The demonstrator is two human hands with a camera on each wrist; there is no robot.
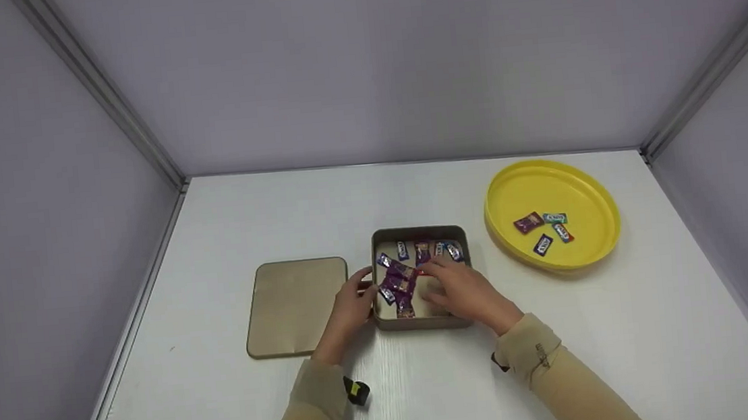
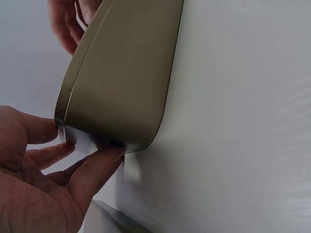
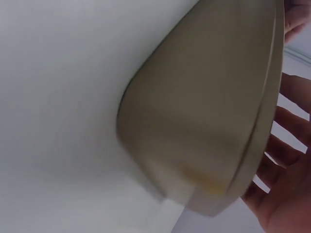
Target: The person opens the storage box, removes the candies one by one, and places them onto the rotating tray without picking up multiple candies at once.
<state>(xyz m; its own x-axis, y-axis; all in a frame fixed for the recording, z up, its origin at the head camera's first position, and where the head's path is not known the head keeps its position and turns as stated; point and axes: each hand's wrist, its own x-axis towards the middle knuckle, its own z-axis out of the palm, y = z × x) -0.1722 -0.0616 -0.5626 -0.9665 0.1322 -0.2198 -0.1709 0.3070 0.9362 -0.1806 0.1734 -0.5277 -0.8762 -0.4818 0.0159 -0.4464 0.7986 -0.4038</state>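
Note:
An open gold tin [image 1: 424, 323] holds several small wrapped candies, with purple ones [image 1: 399, 282] clustered at its left and others along the back. My left hand [image 1: 349, 310] is at the tin's left side; in the left wrist view its fingertips [image 2: 102, 162] touch the outer wall [image 2: 121, 73]. My right hand [image 1: 466, 291] reaches over the right wall, fingers spread inside beside a small red piece [image 1: 421, 272]. In the right wrist view, the tin's wall [image 3: 194, 97] hides the tips of the right hand [image 3: 286, 155].
A flat gold lid [image 1: 298, 304] lies left of the tin. At the right, a round yellow tray [image 1: 548, 184] bears several candies [image 1: 529, 223]. Grey panels [image 1: 388, 66] stand behind and at both sides of the white table [image 1: 417, 396].

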